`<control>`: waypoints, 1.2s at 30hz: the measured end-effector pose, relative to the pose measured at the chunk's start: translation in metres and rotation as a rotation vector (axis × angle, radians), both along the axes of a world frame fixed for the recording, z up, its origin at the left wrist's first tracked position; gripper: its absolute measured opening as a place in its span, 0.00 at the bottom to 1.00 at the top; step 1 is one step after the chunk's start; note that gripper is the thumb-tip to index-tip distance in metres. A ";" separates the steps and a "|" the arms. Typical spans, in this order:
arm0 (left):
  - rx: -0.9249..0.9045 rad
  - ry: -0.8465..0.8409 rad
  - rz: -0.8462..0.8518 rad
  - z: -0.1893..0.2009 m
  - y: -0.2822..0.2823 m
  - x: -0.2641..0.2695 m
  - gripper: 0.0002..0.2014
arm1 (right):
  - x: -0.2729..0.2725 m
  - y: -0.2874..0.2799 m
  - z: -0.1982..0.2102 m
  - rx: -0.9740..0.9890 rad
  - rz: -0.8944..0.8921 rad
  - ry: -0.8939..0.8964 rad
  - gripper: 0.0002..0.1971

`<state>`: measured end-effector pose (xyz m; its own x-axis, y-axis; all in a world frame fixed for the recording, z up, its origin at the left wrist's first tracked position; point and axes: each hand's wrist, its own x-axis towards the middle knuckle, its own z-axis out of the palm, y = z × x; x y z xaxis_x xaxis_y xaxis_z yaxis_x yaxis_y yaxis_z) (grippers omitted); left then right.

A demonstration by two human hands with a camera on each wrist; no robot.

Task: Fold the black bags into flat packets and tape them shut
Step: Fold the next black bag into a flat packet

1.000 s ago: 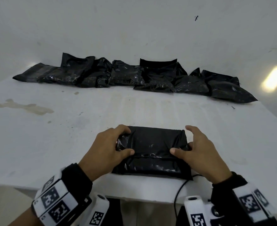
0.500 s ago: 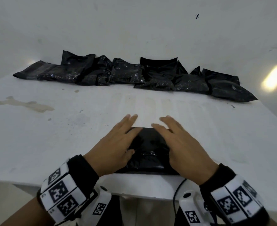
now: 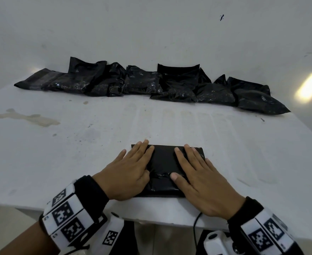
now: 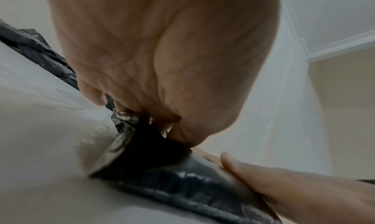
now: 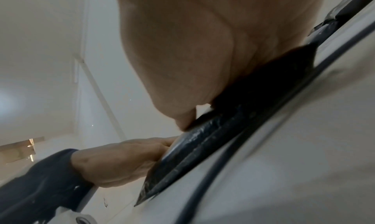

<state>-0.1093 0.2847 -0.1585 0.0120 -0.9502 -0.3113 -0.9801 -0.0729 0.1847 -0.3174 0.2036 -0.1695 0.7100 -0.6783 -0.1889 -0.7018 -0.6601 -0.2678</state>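
Note:
A folded black bag lies flat near the front edge of the white table. My left hand presses its left half with straight fingers. My right hand presses its right half the same way, the thumb on a crease near the middle. From the left wrist view the palm sits on the bag, with the right thumb beside it. In the right wrist view the palm bears on the bag's edge. No tape is in view.
Several filled black bags lie in a row along the back of the table against the white wall. A brownish stain marks the table at the left. A black cable hangs below the front edge.
My hands went from gripping the bag's two ends to lying flat on top of it. They have since slid apart toward the sides, and the packet looks flatter.

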 end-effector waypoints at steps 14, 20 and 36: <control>-0.156 0.235 0.038 -0.008 0.000 0.005 0.33 | 0.007 0.004 0.010 0.002 0.013 0.074 0.39; -0.512 0.283 0.109 0.001 0.001 0.015 0.16 | 0.011 0.001 0.017 -0.005 0.010 0.078 0.39; -0.397 0.306 0.084 0.047 -0.035 0.056 0.13 | 0.021 -0.011 0.023 0.033 0.120 0.037 0.42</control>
<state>-0.0528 0.2500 -0.1114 0.0579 -0.9957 0.0723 -0.8704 -0.0149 0.4922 -0.2968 0.1926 -0.1462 0.7778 -0.5818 -0.2378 -0.6282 -0.7311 -0.2661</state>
